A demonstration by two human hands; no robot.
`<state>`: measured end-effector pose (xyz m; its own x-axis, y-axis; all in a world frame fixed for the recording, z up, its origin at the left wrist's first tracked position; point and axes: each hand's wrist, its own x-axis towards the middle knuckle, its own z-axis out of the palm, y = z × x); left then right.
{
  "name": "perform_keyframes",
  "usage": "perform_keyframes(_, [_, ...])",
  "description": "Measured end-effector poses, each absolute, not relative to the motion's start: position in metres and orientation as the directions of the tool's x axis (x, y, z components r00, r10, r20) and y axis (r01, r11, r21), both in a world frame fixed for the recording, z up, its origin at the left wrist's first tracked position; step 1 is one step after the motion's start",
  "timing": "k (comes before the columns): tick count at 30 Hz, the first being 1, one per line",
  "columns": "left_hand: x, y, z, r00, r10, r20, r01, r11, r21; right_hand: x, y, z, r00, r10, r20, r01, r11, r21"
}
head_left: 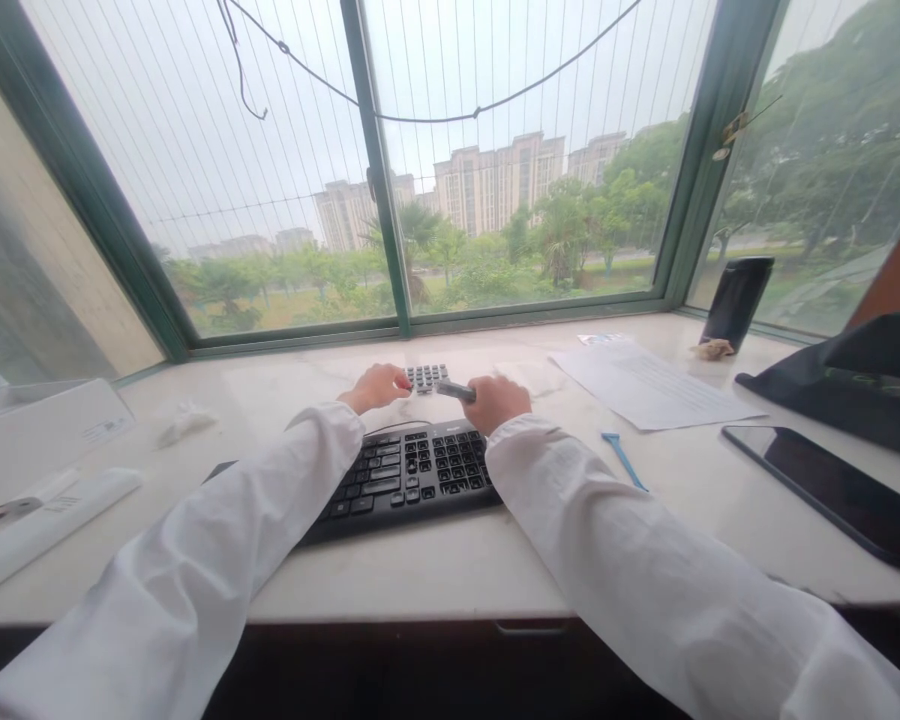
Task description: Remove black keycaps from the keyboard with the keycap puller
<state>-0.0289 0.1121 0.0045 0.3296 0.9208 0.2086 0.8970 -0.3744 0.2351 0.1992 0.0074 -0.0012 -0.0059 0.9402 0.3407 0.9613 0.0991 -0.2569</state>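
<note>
My right hand [499,402] is closed round a small dark brush [456,391], which points left toward loose grey keycaps [429,378] set out in rows on the white countertop. At the left side of these keycaps, my left hand [377,388] has its fingers closed; whatever they pinch is too small to make out. Just below both hands lies a black keyboard [420,472], its left part hidden by my left sleeve. Bare key sockets show in its number pad, while letter keys remain in place.
A blue plastic tool [624,461], printed paper [649,385] and a black phone [832,490] lie to the right. Behind them stands a dark cylinder [736,305] beside crumpled tissue [714,349]. On the left are a white box [52,425] and a white power strip [60,525].
</note>
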Motion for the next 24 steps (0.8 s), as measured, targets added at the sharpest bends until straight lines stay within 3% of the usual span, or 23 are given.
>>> perform_keyframes(24, [-0.025, 0.135, -0.007, 0.285, 0.948, 0.141, 0.904, -0.315, 0.288, 0.200, 0.011, -0.005, -0.037, 0.941, 0.335, 0.960, 0.127, -0.250])
